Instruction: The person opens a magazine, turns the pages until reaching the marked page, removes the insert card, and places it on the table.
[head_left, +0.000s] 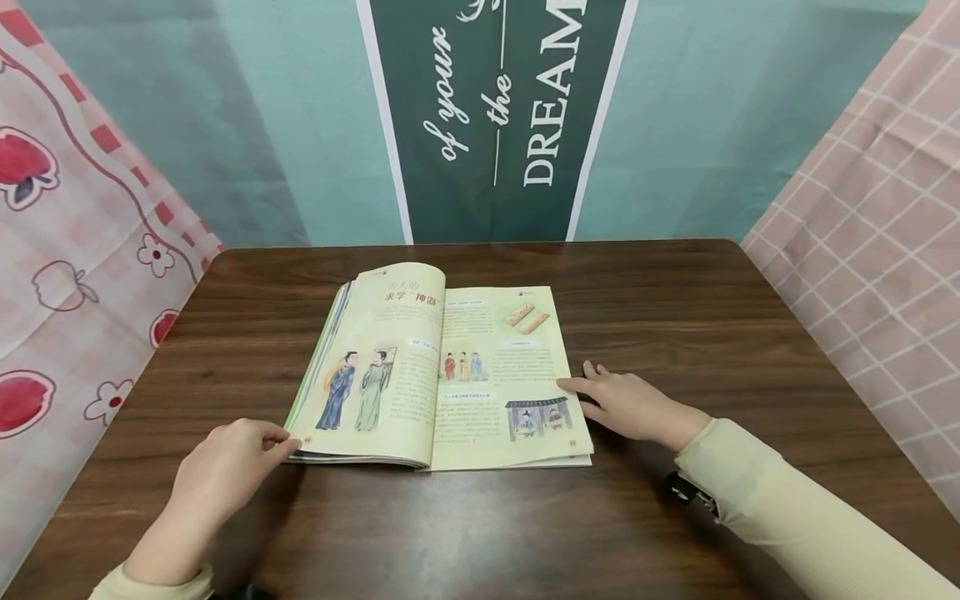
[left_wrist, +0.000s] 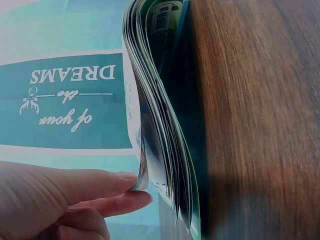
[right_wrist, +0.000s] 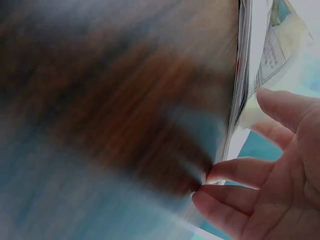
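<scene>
An open magazine (head_left: 495,450) lies on the wooden table, its left side a thicker stack of pages than the right. My left hand (head_left: 228,467) is at the lower left corner. In the left wrist view, thumb and forefinger of that hand (left_wrist: 75,205) pinch a page corner (left_wrist: 142,175), lifted a little off the stack below. Along the right edge, my right hand (head_left: 637,404) has one fingertip on the page margin. In the right wrist view, other fingers of this hand (right_wrist: 265,175) touch the tabletop beside the pages, fairly relaxed.
The dark wooden table (head_left: 660,300) reaches back to a teal cloth backdrop (head_left: 300,125) with printed lettering. A pink fruit-patterned cloth (head_left: 82,250) hangs at left, a pink checked cloth (head_left: 877,208) at right.
</scene>
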